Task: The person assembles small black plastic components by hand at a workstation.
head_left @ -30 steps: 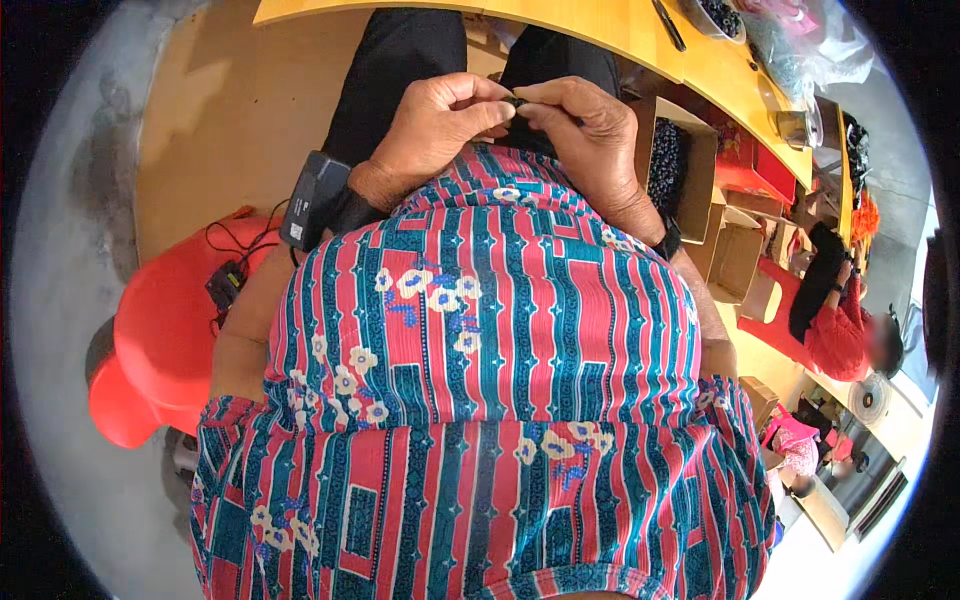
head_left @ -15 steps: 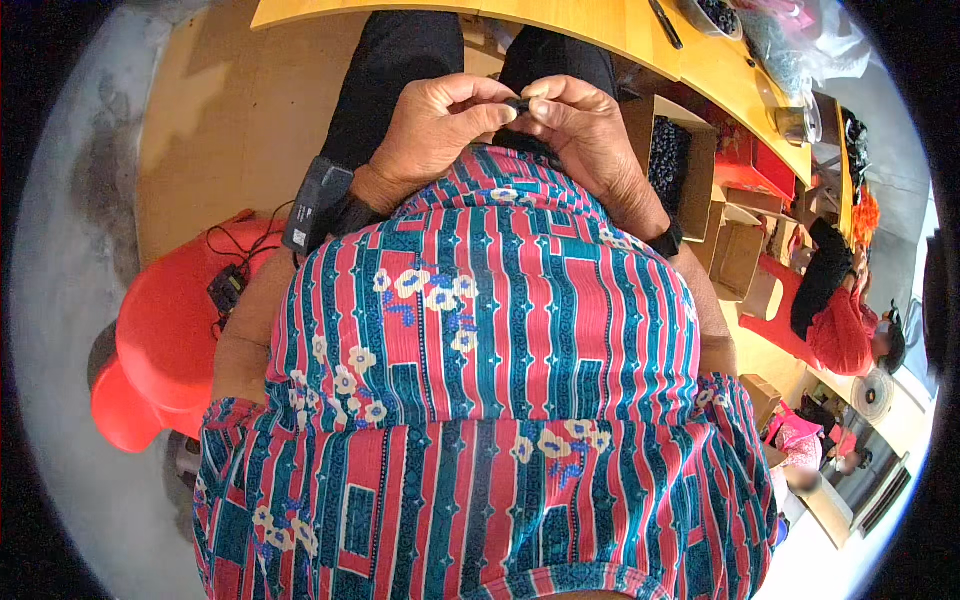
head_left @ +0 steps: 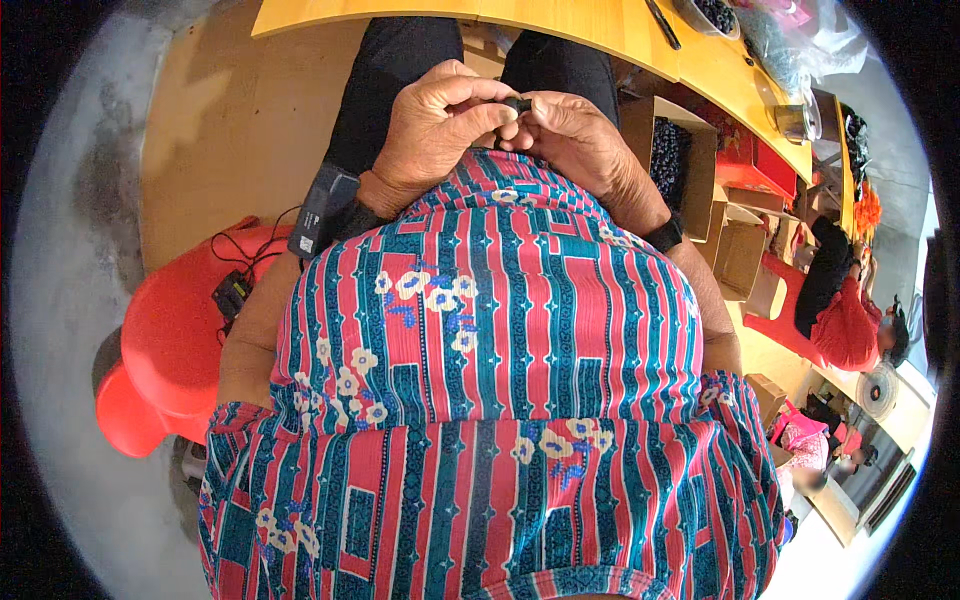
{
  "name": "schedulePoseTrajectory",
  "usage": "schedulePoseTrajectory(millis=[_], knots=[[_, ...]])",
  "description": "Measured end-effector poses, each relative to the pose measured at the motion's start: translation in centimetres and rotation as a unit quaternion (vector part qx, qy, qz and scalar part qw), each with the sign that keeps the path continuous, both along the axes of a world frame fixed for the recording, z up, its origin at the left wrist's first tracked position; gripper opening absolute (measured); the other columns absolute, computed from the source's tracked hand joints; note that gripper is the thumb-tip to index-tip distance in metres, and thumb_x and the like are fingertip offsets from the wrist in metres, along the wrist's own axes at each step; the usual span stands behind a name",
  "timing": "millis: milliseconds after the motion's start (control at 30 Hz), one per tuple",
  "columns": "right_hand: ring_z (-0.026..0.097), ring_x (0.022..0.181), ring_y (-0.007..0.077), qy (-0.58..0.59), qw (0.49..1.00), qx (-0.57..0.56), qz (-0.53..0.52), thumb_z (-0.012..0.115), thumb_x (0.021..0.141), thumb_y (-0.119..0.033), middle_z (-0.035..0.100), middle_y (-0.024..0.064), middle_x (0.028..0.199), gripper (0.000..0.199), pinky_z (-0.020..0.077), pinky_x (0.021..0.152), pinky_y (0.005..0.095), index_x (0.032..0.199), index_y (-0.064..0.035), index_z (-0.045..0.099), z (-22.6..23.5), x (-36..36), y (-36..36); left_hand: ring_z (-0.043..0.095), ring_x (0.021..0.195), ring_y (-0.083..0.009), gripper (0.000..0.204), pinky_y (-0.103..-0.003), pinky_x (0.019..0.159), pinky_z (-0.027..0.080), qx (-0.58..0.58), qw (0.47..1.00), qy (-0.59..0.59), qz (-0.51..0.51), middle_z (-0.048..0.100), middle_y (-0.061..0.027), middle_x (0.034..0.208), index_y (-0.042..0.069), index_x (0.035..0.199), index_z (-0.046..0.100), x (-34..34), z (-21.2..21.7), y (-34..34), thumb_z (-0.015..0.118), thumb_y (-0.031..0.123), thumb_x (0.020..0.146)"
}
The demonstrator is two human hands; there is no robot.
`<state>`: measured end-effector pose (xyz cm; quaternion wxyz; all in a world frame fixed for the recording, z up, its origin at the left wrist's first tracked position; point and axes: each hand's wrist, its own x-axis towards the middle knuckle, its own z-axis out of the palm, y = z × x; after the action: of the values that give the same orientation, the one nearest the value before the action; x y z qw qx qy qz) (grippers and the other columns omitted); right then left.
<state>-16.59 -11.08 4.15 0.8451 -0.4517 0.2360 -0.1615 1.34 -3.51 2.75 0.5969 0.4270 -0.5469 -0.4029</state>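
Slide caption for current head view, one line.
Left hand and right hand meet at a small dark piece, near a yellow table.

Bright light, glare lower right, yellow tabletop (head_left: pixel 600 25) bowed, dark corners

Legible text: none. Your black box-shaped device (head_left: pixel 325 205), worn at the left wrist, bears fine pale lettering, too small to make out. Near one end of the same face you have a small white square label (head_left: pixel 306 242); its dark speckled pattern is likewise unreadable.
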Motion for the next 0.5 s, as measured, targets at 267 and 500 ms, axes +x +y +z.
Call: schedulePoseTrajectory(millis=[267, 500], knots=[[0.055, 0.081, 0.0195, -0.059, 0.998, 0.031, -0.012, 0.057, 0.089, -0.029, 0.058, 0.0073, 0.079, 0.031, 0.0448, 0.082, 0.0312, 0.087, 0.0019, 0.06, -0.62, 0.24, 0.19, 0.057, 0.076, -0.0112, 0.014, -0.023, 0.068, 0.046, -0.022, 0.999, -0.003, 0.024, 0.059, -0.0027, 0.081, 0.002, 0.091, 0.067, -0.23, -0.18, -0.17, 0.068, 0.006, 0.078], [0.054, 0.08, 0.021, -0.069, 0.996, 0.055, -0.016, 0.058, 0.088, -0.027, 0.054, 0.0063, 0.074, 0.028, 0.0439, 0.081, 0.0336, 0.083, -0.0004, 0.059, -0.44, 0.4, 0.22, 0.058, 0.077, -0.0115, 0.015, -0.023, 0.068, 0.047, -0.038, 0.999, -0.008, 0.018, 0.059, -0.0035, 0.081, 0.001, 0.094, 0.066, -0.25, -0.62, -0.38, 0.067, 0.004, 0.079]])
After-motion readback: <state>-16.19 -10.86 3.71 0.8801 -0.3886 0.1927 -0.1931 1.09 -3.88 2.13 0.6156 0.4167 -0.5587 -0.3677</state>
